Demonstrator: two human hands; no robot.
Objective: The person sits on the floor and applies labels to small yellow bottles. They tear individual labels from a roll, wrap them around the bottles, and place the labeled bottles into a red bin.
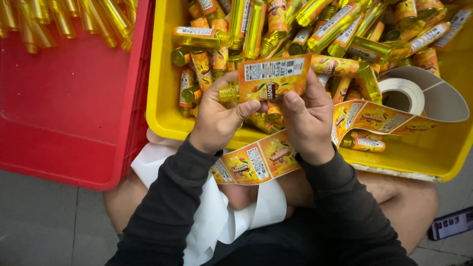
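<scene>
My left hand point(217, 118) and my right hand point(305, 116) together hold a small yellow bottle point(227, 92) with an orange label point(273, 76) partly wrapped on it, above the front edge of a yellow crate point(162, 98). The left thumb presses on the label's lower edge; the right fingers pinch its right side. A strip of orange labels point(261, 160) runs under my wrists up to a white label roll point(404, 93) lying in the crate.
The yellow crate holds several labelled yellow bottles point(295, 24). A red crate point(69, 113) at left holds unlabelled yellow bottles point(64, 19) at its far end. White backing paper point(212, 216) lies on my lap. A phone point(451, 224) rests on the floor at right.
</scene>
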